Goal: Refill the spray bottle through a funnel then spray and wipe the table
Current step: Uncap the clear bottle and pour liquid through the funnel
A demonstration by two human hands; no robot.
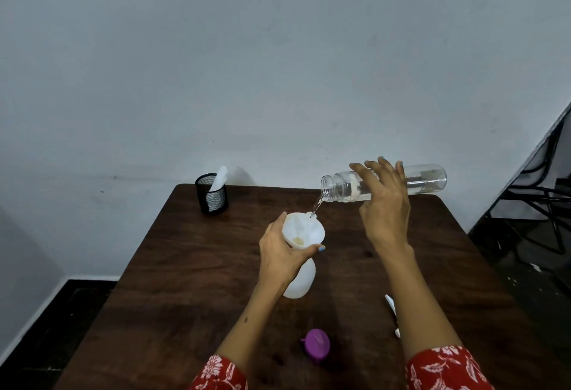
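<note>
A white spray bottle body [302, 281] stands upright in the middle of the dark wooden table [185, 281], with a white funnel [304, 230] set in its neck. My left hand [282, 258] grips the funnel and the bottle's neck. My right hand [384, 201] holds a clear water bottle [426, 179] tipped nearly flat, mouth toward the funnel. A thin stream of water [316, 207] runs from its mouth into the funnel. A purple cap [315, 345] lies near the table's front edge. A white part [391, 309], mostly hidden behind my right forearm, lies on the table.
A black mesh cup [212, 195] holding a white cloth or paper stands at the table's back left corner, by the white wall. Black metal chair legs [543, 204] stand on the floor to the right of the table.
</note>
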